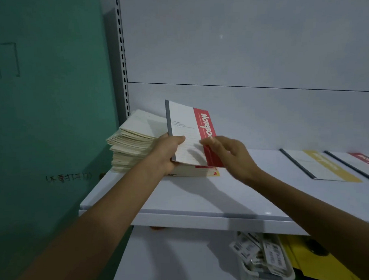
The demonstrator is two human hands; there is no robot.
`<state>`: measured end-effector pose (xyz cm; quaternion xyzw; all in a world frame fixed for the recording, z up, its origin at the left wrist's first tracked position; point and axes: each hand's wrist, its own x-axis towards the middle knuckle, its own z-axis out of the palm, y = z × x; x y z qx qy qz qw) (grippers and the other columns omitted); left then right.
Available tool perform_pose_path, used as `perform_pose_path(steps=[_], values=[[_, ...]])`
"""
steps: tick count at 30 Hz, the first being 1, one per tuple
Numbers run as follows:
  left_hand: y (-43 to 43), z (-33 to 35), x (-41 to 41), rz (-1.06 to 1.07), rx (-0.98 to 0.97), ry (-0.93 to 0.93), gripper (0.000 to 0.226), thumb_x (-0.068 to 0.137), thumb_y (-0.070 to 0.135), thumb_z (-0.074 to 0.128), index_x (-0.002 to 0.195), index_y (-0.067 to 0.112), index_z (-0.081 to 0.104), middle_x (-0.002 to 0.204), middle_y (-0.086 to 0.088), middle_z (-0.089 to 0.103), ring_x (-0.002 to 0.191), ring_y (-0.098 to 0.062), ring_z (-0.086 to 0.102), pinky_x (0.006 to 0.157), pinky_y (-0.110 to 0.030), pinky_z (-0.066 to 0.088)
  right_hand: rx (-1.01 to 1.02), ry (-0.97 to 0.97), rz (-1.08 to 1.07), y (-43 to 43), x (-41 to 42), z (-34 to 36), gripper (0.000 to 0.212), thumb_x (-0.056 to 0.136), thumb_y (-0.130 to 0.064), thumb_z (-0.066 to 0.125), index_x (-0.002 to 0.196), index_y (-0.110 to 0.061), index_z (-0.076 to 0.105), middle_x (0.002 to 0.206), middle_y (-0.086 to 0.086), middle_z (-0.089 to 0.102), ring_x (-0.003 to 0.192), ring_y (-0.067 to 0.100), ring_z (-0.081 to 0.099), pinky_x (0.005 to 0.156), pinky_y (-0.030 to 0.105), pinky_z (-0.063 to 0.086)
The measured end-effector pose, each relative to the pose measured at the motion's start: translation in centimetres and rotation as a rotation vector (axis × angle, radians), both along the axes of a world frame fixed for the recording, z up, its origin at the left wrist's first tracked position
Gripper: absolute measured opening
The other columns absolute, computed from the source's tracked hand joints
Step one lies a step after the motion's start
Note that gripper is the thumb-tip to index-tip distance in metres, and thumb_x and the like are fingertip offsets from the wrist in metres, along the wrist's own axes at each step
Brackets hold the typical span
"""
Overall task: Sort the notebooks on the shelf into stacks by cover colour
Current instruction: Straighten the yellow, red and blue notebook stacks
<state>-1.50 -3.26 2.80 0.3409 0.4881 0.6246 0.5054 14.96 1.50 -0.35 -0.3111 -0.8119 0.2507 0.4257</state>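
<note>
Holding a white paper notebook with a red band point(185, 123) tilted above the cream notebook pile point(133, 142) on the white shelf point(203, 198), we expose its colour. Our left hand point(169, 150) grips the spine edge and our right hand point(233, 156) pinches the red edge, probably to carry it to the flat red-banded notebook point(366, 160) at far right.

Notebooks spread along the white metal shelf point(181, 195).
Tall cream paper notebook pile point(133, 142) at the left end; tilted red-banded paper notebook point(185, 127) just right of it; flat yellow-banded paper notebook point(320, 165) well right.
</note>
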Motion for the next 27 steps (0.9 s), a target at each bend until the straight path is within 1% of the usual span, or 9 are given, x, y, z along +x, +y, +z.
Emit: perform_pose_path(steps=[3, 6, 8, 11, 13, 17, 19, 22, 27], values=[[-0.5, 0.2, -1.3, 0.027, 0.014, 0.042, 0.030, 0.098, 0.004, 0.046, 0.126, 0.012, 0.055, 0.122, -0.011, 0.063, 0.104, -0.029, 0.062, 0.074, -0.036, 0.054, -0.161, 0.202, -0.320, 3.9, -0.1, 0.8, 0.027, 0.097, -0.032, 0.050, 0.107, -0.012, 0.064, 0.106, 0.001, 0.068, 0.079, 0.003, 0.062, 0.064, 0.018, 0.050], [-1.1, 0.2, -2.2, 0.062, 0.019, 0.088, 0.028, 0.097, 0.006, 0.048, 0.122, 0.015, 0.057, 0.116, -0.008, 0.065, 0.104, -0.027, 0.062, 0.082, -0.040, 0.054, -0.426, 0.052, -0.486, 7.6, -0.6, 0.7, 0.038, 0.094, -0.031, 0.055, 0.123, -0.007, 0.053, 0.120, 0.011, 0.060, 0.092, 0.016, 0.053, 0.064, 0.023, 0.043], [-1.4, -0.3, -2.8, 0.078, 0.018, 0.116, 0.026, 0.096, 0.008, 0.050, 0.119, 0.018, 0.058, 0.115, -0.006, 0.066, 0.104, -0.026, 0.063, 0.093, -0.045, 0.051, -0.510, -0.088, -0.500, 8.9, -1.2, -0.1, 0.048, 0.091, -0.038, 0.060, 0.122, -0.003, 0.049, 0.113, 0.012, 0.058, 0.090, 0.020, 0.052, 0.067, 0.029, 0.043], [-1.9, -1.1, -3.6, 0.075, 0.007, 0.131, 0.028, 0.096, 0.008, 0.050, 0.122, 0.016, 0.057, 0.116, -0.007, 0.067, 0.104, -0.027, 0.064, 0.094, -0.046, 0.050, -0.574, -0.150, -0.486, 9.6, -2.1, -1.1, 0.054, 0.085, -0.048, 0.065, 0.108, -0.001, 0.054, 0.097, 0.010, 0.060, 0.075, 0.020, 0.058, 0.058, 0.029, 0.044], [-2.0, -1.5, -3.8, 0.072, -0.008, 0.132, 0.031, 0.096, 0.008, 0.051, 0.125, 0.015, 0.056, 0.117, -0.008, 0.067, 0.105, -0.027, 0.064, 0.094, -0.046, 0.051, -0.553, -0.135, -0.520, 9.9, -2.3, -1.3, 0.056, 0.079, -0.053, 0.069, 0.099, -0.001, 0.058, 0.094, 0.010, 0.065, 0.069, 0.018, 0.059, 0.055, 0.026, 0.044], [-1.9, -1.8, -4.0, 0.052, -0.008, 0.122, 0.033, 0.095, 0.008, 0.051, 0.128, 0.015, 0.055, 0.117, -0.008, 0.067, 0.105, -0.028, 0.064, 0.091, -0.044, 0.052, -0.450, -0.150, -0.584, 9.8, -2.2, -0.9, 0.053, 0.076, -0.049, 0.074, 0.098, -0.004, 0.060, 0.096, 0.009, 0.067, 0.082, 0.022, 0.065, 0.067, 0.032, 0.051], [-1.9, -1.8, -4.0, 0.038, 0.008, 0.125, 0.032, 0.096, 0.008, 0.051, 0.127, 0.014, 0.055, 0.118, -0.008, 0.066, 0.104, -0.027, 0.064, 0.087, -0.042, 0.054, -0.399, -0.062, -0.569, 9.1, -2.0, -0.3, 0.042, 0.081, -0.037, 0.073, 0.103, -0.004, 0.057, 0.103, 0.010, 0.065, 0.089, 0.024, 0.064, 0.071, 0.033, 0.054], [-1.6, -1.7, -3.9, 0.029, 0.054, 0.159, 0.032, 0.096, 0.008, 0.050, 0.128, 0.013, 0.055, 0.120, -0.008, 0.065, 0.107, -0.027, 0.062, 0.091, -0.043, 0.052, -0.349, 0.181, -0.526, 6.9, -1.9, 1.5, 0.035, 0.089, -0.023, 0.066, 0.113, -0.003, 0.051, 0.108, 0.010, 0.058, 0.093, 0.024, 0.059, 0.058, 0.024, 0.049], [-0.7, -0.9, -3.0, 0.048, 0.137, 0.142, 0.027, 0.097, 0.008, 0.050, 0.121, 0.017, 0.057, 0.111, -0.003, 0.066, 0.098, -0.021, 0.064, 0.083, -0.036, 0.054, -0.047, 0.346, -0.555, 2.6, -0.8, 4.4, 0.031, 0.094, -0.026, 0.058, 0.115, -0.008, 0.047, 0.107, 0.002, 0.054, 0.093, 0.019, 0.057, 0.070, 0.027, 0.050]])
